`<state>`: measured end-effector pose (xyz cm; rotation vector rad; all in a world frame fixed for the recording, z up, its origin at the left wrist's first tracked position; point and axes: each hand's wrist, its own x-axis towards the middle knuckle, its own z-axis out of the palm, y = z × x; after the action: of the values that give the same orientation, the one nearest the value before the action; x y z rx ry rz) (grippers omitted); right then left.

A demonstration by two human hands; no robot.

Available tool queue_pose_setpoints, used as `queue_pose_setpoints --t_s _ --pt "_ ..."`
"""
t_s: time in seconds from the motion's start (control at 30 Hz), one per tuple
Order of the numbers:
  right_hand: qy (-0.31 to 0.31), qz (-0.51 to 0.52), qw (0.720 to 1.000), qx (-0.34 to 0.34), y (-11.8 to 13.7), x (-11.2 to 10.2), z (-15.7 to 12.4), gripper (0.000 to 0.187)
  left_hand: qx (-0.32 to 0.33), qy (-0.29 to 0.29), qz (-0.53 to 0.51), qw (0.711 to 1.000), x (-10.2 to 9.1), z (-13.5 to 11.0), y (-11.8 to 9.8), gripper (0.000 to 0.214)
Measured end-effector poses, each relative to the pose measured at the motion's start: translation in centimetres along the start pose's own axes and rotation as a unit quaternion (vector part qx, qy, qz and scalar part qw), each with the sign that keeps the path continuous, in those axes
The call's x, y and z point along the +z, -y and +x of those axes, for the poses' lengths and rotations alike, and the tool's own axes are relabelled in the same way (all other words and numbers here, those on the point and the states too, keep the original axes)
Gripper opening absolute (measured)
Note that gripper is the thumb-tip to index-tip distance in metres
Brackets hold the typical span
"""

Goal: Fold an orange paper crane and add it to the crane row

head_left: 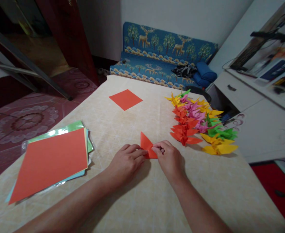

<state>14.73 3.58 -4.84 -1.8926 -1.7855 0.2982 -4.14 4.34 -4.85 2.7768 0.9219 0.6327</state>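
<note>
A folded piece of orange-red origami paper (pixel 146 144) lies on the table between my hands, one pointed flap standing toward the far side. My left hand (pixel 130 158) rests on its left part, with the fingers pressed together on the paper and the table. At the right edge, my right hand (pixel 168 157) pinches the paper between thumb and forefinger. Farther off lies a flat orange-red paper square (pixel 126 99), turned like a diamond. Folded paper cranes (pixel 184 134) in red, pink, yellow and green stand in rows to the right.
A stack of coloured paper sheets (pixel 52 161) in clear wrapping lies at the table's left, orange on top. The patterned tablecloth (pixel 154 200) covers the table. Behind it is a blue sofa (pixel 154 58); a white cabinet (pixel 261 119) stands at the right.
</note>
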Motion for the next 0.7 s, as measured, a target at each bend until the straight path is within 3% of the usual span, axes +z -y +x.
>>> queue_pose_setpoints --t_s 0.23,0.43,0.7 --pt "-0.002 -0.001 1.000 -0.024 -0.5 0.5 0.0 0.007 0.024 -0.038 -0.006 0.999 1.2 2.1 0.0 0.018" --pt "-0.004 -0.028 0.999 -0.029 -0.7 0.7 -0.1 0.015 -0.003 -0.014 -0.046 0.999 2.1 3.2 0.3 0.020" --pt "0.034 -0.022 0.998 -0.052 -1.5 -0.9 -0.5 0.008 -0.013 0.005 -0.070 0.997 2.1 2.8 0.7 0.026"
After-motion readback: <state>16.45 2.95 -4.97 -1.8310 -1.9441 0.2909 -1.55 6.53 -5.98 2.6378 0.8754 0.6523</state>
